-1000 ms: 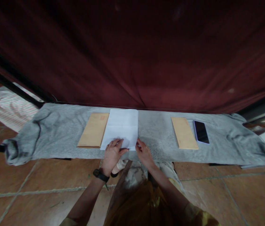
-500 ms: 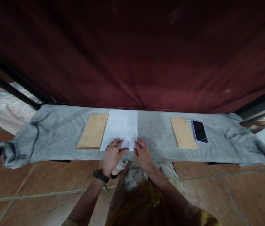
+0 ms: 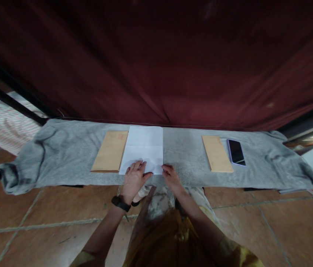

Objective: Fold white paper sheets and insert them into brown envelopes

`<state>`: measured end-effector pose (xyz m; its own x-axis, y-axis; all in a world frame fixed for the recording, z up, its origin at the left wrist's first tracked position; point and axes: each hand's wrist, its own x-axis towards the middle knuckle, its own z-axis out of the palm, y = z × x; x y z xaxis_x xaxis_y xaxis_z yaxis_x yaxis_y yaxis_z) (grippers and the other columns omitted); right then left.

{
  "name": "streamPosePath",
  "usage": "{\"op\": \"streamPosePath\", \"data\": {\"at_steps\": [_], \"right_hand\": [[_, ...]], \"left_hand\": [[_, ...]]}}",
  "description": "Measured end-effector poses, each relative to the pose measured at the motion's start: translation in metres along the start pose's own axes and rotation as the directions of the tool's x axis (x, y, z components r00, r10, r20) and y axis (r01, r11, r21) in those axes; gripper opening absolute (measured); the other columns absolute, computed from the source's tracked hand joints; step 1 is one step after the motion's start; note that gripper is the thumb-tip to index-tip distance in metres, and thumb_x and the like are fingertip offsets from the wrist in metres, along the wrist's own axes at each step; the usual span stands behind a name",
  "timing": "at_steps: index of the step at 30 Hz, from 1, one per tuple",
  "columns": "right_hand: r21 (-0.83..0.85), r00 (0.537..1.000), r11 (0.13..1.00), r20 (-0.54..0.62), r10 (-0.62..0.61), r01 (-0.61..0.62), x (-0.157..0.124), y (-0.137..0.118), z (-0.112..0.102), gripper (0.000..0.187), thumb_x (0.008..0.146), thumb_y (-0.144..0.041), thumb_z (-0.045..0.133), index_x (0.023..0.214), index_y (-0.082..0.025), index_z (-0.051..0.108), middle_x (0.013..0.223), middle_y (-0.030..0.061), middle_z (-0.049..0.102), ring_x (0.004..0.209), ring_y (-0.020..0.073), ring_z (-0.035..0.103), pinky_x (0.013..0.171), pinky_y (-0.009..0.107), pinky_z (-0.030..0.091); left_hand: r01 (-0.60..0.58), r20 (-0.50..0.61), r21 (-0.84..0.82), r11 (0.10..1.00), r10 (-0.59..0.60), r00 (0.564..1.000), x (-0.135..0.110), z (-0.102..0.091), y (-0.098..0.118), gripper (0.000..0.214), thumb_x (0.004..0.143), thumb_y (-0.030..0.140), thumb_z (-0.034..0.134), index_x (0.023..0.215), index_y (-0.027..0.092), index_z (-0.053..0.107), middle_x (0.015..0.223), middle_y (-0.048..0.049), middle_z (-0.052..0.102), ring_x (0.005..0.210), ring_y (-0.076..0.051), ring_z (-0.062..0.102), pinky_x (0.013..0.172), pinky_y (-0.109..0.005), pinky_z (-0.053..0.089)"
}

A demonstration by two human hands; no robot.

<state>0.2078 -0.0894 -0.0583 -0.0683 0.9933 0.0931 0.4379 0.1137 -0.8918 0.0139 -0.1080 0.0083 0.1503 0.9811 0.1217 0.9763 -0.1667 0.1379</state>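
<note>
White paper (image 3: 145,139) lies on the grey cloth in front of me, with faint crease lines across it. My left hand (image 3: 134,180) rests on its near left part, fingers stretched out and thumb spread to the right. At the near right corner, my right hand (image 3: 172,178) has its fingers bent and closed at the paper's edge; the fingertips are small in view. Just left of the paper lies a stack of brown envelopes (image 3: 109,152) with a small red print. Another brown envelope (image 3: 217,154) lies apart on the right.
A phone (image 3: 236,152) in a purple case lies right of the single envelope. Grey cloth (image 3: 70,152) covers the narrow bench. A dark red curtain (image 3: 156,74) hangs behind it, with dark bars at both sides. Brown floor tiles (image 3: 47,207) show below.
My right hand has shifted slightly right to the paper's edge, its fingers drawn closer together. The left hand stays on the paper. The whole view has shifted slightly.
</note>
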Motion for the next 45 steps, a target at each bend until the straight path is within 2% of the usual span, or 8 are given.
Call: {"op": "streamPosePath", "data": {"at_steps": [7,20,22,25,28,31,36,45], "right_hand": [[0.083,0.987,0.985,-0.036,0.154,-0.151,-0.004,-0.012,-0.001,0.037,0.082,-0.017,0.05,0.111,-0.023,0.072,0.102,0.0045,0.067,0.09,0.0174,0.064,0.088,0.032,0.053],[0.202,0.989,0.969,-0.015,0.148,-0.142,-0.005,-0.03,-0.014,0.036,0.082,-0.023,0.053,0.112,-0.023,0.073,0.11,0.0064,0.07,0.097,0.0206,0.065,0.093,0.036,0.051],[0.315,0.978,0.928,-0.004,0.211,-0.199,-0.003,-0.03,-0.012,0.033,0.08,-0.028,0.056,0.108,-0.022,0.074,0.105,0.0059,0.071,0.095,0.0212,0.065,0.092,0.038,0.052],[0.518,0.931,0.791,0.033,0.362,-0.326,0.003,-0.03,-0.008,0.037,0.077,-0.039,0.06,0.107,-0.019,0.072,0.097,0.0055,0.072,0.085,0.0206,0.066,0.08,0.037,0.056],[0.557,0.894,0.726,0.068,0.444,-0.403,0.009,-0.03,-0.005,0.044,0.077,-0.044,0.061,0.109,-0.016,0.07,0.084,0.0035,0.07,0.072,0.0183,0.064,0.068,0.033,0.057],[0.477,0.912,0.79,0.069,0.405,-0.387,0.014,-0.03,-0.005,0.036,0.078,-0.038,0.06,0.105,-0.017,0.073,0.076,0.0016,0.069,0.07,0.018,0.064,0.069,0.033,0.057],[0.206,0.972,0.954,-0.033,0.231,-0.22,0.013,-0.03,-0.004,0.028,0.085,-0.027,0.054,0.102,-0.024,0.076,0.098,0.0053,0.076,0.089,0.0207,0.069,0.088,0.036,0.055],[0.06,0.997,0.996,0.013,0.07,-0.071,0.016,-0.035,-0.003,0.038,0.09,-0.016,0.047,0.117,-0.024,0.071,0.1,0.0027,0.077,0.089,0.0172,0.071,0.087,0.031,0.055]], "left_hand": [[-0.004,-0.011,0.003,1.0,0.004,1.0,0.0,0.0,0.0,0.047,0.095,0.052,0.056,0.129,0.02,0.062,0.136,-0.0128,0.062,0.12,-0.031,0.058,0.094,-0.043,0.047],[0.001,-0.004,-0.027,1.0,-0.001,1.0,-0.001,0.002,-0.003,0.046,0.096,0.05,0.054,0.13,0.021,0.062,0.137,-0.0124,0.061,0.12,-0.031,0.056,0.096,-0.044,0.047],[0.009,-0.004,-0.024,1.0,-0.009,1.0,-0.002,0.002,-0.002,0.046,0.096,0.05,0.055,0.131,0.022,0.062,0.137,-0.0123,0.061,0.121,-0.031,0.056,0.096,-0.045,0.047],[0.013,-0.017,-0.022,1.0,-0.013,1.0,-0.003,0.004,-0.002,0.047,0.097,0.052,0.052,0.131,0.022,0.062,0.137,-0.0125,0.061,0.12,-0.031,0.057,0.095,-0.045,0.048],[0.004,-0.047,-0.023,1.0,-0.006,0.999,-0.004,0.007,-0.003,0.047,0.098,0.052,0.049,0.131,0.021,0.062,0.136,-0.0132,0.061,0.119,-0.031,0.057,0.094,-0.045,0.048],[0.004,-0.069,-0.028,1.0,-0.006,0.998,-0.004,0.01,-0.004,0.045,0.099,0.05,0.048,0.131,0.022,0.062,0.135,-0.0134,0.062,0.119,-0.03,0.058,0.094,-0.045,0.048],[0.003,-0.081,-0.061,0.998,-0.008,0.997,-0.004,0.009,-0.004,0.045,0.099,0.05,0.049,0.13,0.021,0.062,0.135,-0.0138,0.061,0.119,-0.031,0.058,0.093,-0.045,0.049],[0.003,-0.081,-0.065,0.998,-0.008,0.997,-0.002,0.007,-0.006,0.039,0.1,0.043,0.049,0.129,0.022,0.063,0.132,-0.0119,0.063,0.117,-0.029,0.059,0.092,-0.043,0.049]]}}
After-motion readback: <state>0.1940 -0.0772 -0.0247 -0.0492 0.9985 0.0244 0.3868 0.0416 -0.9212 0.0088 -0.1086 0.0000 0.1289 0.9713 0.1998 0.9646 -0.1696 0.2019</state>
